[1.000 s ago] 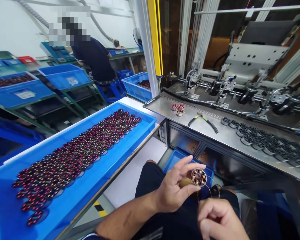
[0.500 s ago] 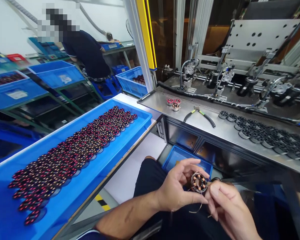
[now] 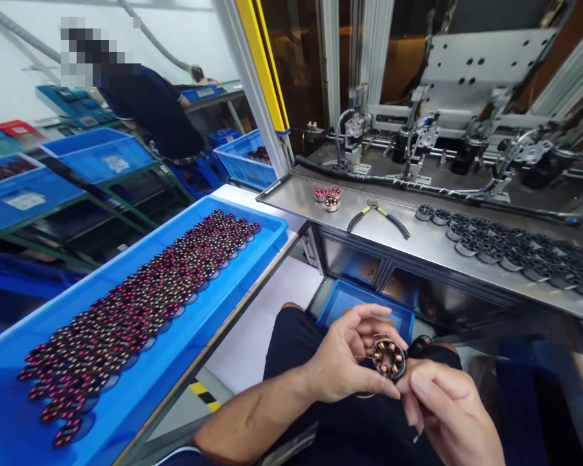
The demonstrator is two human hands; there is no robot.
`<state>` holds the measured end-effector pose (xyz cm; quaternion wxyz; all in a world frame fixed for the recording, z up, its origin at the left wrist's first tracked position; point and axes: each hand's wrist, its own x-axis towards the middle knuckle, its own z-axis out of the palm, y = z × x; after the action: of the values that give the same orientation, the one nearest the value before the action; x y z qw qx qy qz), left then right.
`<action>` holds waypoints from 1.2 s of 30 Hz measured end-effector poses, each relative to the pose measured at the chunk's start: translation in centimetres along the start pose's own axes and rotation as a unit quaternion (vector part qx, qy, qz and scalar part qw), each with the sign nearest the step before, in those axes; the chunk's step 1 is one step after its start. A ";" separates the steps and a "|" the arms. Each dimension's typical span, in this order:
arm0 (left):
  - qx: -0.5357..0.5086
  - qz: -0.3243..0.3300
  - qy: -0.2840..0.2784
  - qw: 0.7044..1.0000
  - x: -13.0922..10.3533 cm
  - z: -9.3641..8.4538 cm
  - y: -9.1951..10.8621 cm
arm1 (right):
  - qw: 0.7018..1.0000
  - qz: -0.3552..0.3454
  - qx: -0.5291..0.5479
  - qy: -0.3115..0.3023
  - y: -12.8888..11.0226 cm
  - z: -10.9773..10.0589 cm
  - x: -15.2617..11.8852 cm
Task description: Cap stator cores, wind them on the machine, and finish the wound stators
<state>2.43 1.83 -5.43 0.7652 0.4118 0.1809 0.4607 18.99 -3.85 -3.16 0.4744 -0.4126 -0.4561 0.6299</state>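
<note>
Above my lap, a small ring-shaped motor stator with copper coils sits in the fingers of my left hand. The stator's open face is turned up toward me, and thin loose wire ends stick out around it. Close against its right edge, the thumb and fingers of my right hand are pinched together on a thin wire. A short end of that wire shows below the right fingers; the pinch itself hides the rest.
At left, a long blue tray holds rows of wound stators. On the metal bench lie a few red-and-copper stators, green-and-black cutters and several dark stator cores. Behind stands a machine. A co-worker sits far left.
The view has shifted slightly. My right fingers stay pinched by the stator's edge. The stator has tilted a little, and the wire loop hanging beneath it is now mostly hidden behind my left thumb.
</note>
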 end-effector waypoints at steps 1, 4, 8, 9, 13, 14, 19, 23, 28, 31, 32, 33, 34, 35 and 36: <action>0.005 -0.001 0.000 1.000 -0.1 0.0 0.1 | 1.000 0.000 -0.004 0.008 0.2 0.0 -0.1; 0.009 -0.011 0.002 1.000 -0.3 0.1 0.4 | 0.999 0.001 -0.013 0.047 0.7 0.0 -0.5; 0.003 -0.038 0.040 0.998 -0.2 0.3 0.9 | 0.997 -0.018 -0.043 0.062 1.4 -0.1 -1.1; -0.001 -0.034 0.051 0.998 -0.1 0.3 1.0 | 0.997 -0.028 -0.052 0.053 1.6 -0.1 -1.2; -0.021 -0.021 0.092 0.995 0.5 0.5 1.1 | 0.996 -0.037 -0.061 0.054 2.3 0.0 -1.4; -0.021 -0.029 0.101 0.994 0.7 0.5 1.0 | 0.996 -0.024 -0.058 0.070 2.5 0.2 -1.3; -0.012 -0.070 0.123 0.990 0.7 0.8 0.3 | 0.992 0.018 -0.064 0.106 3.5 0.8 -0.5; 0.127 0.058 0.121 0.983 0.2 0.9 0.0 | 0.975 -0.079 -0.185 0.091 3.9 -0.5 0.3; 0.424 0.259 0.043 0.867 -0.2 1.0 1.2 | 0.925 -0.242 -0.259 0.139 2.3 -1.6 0.3; 0.448 0.298 0.028 0.842 -0.3 1.3 1.7 | 0.925 -0.247 -0.253 0.135 0.9 -0.6 0.2; 0.443 0.299 0.025 0.845 -0.3 1.4 1.7 | 0.928 -0.240 -0.251 0.137 0.6 -0.2 0.3; 0.432 0.289 0.026 0.854 -0.3 1.4 1.7 | 0.930 -0.231 -0.248 0.141 0.5 0.1 0.3; 0.408 0.267 0.033 0.872 -0.4 1.5 1.7 | 0.932 -0.221 -0.245 0.148 0.5 0.3 0.3; 0.370 0.232 0.039 0.899 -0.4 1.5 1.6 | 0.934 -0.213 -0.241 0.157 0.7 0.5 0.3; 0.320 0.188 0.045 0.927 -0.4 1.5 1.4 | 0.935 -0.206 -0.237 0.166 0.9 0.6 0.3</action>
<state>2.41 1.10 -3.43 0.4830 0.6400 0.2727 0.5317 18.14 -3.76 -3.94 0.5514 -0.5088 -0.5818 0.3142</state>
